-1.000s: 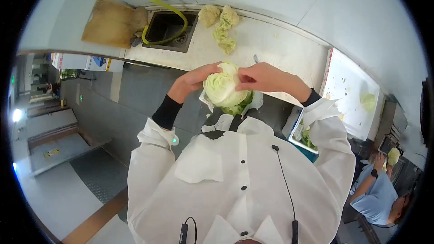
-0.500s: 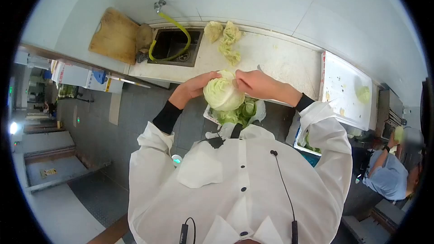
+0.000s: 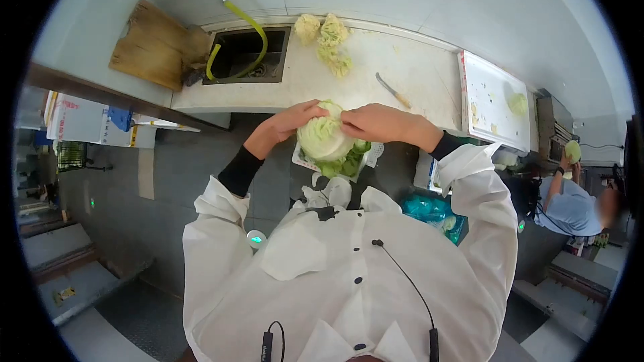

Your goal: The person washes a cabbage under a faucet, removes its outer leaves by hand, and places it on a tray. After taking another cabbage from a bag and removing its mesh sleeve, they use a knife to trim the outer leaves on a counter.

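A pale green cabbage [image 3: 320, 137] is held between my two hands, just off the counter's front edge. My left hand [image 3: 293, 121] is wrapped round its left side, thumb toward the top. At the upper right of the head, my right hand [image 3: 382, 123] is closed, fingertips pressed against the leaves; whether a loose leaf is pinched there I cannot make out. Below the cabbage stands a white basket [image 3: 302, 160] with darker green outer leaves [image 3: 347, 163]. On the counter, beyond my right hand, lies a knife [image 3: 393, 90] with a wooden handle.
The counter [image 3: 422, 60] carries several pale cabbage pieces [image 3: 329, 39] near the wall. Left are a sink [image 3: 276, 60] with a yellow hose [image 3: 258, 25] and a leaning cutting board [image 3: 147, 43]. A white tray [image 3: 477, 67] sits right. Further right, a co-worker [image 3: 570, 204] holds a cabbage.
The view has shifted, so the counter sits higher and farther left. The knife, mostly hidden behind my right hand before, now shows. Both hands still hold the cabbage.
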The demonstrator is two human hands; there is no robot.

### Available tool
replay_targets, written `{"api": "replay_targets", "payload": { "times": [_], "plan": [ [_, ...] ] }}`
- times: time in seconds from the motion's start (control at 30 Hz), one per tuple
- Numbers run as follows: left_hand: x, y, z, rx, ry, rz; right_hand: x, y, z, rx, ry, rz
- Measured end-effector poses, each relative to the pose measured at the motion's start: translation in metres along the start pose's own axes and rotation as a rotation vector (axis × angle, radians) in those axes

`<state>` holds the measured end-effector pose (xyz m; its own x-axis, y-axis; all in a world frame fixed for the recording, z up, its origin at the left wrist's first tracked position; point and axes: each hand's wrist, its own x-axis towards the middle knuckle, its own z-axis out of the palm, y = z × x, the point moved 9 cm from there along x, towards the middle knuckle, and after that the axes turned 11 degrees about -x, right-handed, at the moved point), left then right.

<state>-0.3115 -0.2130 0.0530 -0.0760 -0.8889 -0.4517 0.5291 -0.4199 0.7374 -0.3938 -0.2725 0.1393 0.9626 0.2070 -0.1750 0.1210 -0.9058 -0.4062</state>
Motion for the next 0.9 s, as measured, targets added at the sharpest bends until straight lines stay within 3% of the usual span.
{"api": "replay_targets", "payload": {
  "times": [0.07, 0.13, 0.17, 0.23, 0.27, 0.33, 0.37, 0.53, 0.6, 0.63, 0.67, 0.7, 0.73, 0.77, 0.8, 0.87, 0.9],
  "plan": [
    [-0.005, -0.001, -0.004, -0.04, 0.002, 0.038, -0.002, -0.009, 0.003, -0.142, -0.005, 0.036],
    [-0.013, -0.003, -0.007, -0.072, -0.007, 0.06, -0.005, -0.008, -0.003, 0.054, 0.196, 0.07],
    [-0.018, -0.005, -0.009, -0.107, -0.01, 0.08, -0.006, -0.005, 0.007, 0.05, 0.196, 0.072],
    [-0.025, -0.013, -0.018, -0.185, -0.019, 0.091, -0.018, 0.043, 0.033, 0.307, 0.298, 0.412],
    [-0.028, -0.018, -0.022, -0.262, -0.021, 0.097, -0.02, 0.049, 0.047, 0.302, 0.292, 0.406],
    [-0.038, -0.03, -0.029, -0.392, 0.002, 0.111, -0.024, 0.067, 0.09, -0.069, 0.151, 0.533],
    [-0.042, -0.036, -0.033, -0.513, 0.019, 0.112, -0.024, 0.079, 0.12, -0.075, 0.161, 0.558],
    [-0.044, -0.061, -0.04, -0.773, 0.022, 0.215, -0.021, 0.065, 0.13, -0.018, 0.051, 0.677],
    [-0.046, -0.066, -0.029, -0.798, 0.058, 0.241, -0.029, 0.059, 0.118, 0.338, 0.357, 0.58],
    [-0.045, -0.061, -0.012, -0.889, -0.053, 0.258, -0.036, 0.033, 0.093, 0.041, 0.648, 0.352],
    [-0.043, -0.058, 0.003, -0.981, -0.165, 0.271, -0.043, 0.03, 0.097, 0.047, 0.648, 0.369],
    [-0.034, -0.066, 0.01, -0.981, -0.17, 0.249, -0.053, 0.045, 0.11, 0.552, 0.637, 0.514],
    [-0.031, -0.055, 0.003, -0.213, 0.062, 0.534, -0.061, 0.054, 0.134, 1.06, 0.61, 0.641],
    [-0.037, -0.043, 0.015, 0.576, 0.268, 0.764, -0.074, 0.061, 0.143, 1.174, 0.683, 0.629],
    [-0.031, -0.049, 0.022, 0.57, 0.236, 0.749, -0.091, 0.067, 0.152, 0.991, 0.658, 0.703],
    [-0.01, -0.069, 0.034, 0.235, 0.048, 0.566, -0.116, 0.038, 0.123, 0.543, 0.718, 0.778],
    [-0.004, -0.072, 0.044, 0.213, -0.003, 0.557, -0.127, 0.032, 0.125, 0.543, 0.73, 0.822]
  ]
}}
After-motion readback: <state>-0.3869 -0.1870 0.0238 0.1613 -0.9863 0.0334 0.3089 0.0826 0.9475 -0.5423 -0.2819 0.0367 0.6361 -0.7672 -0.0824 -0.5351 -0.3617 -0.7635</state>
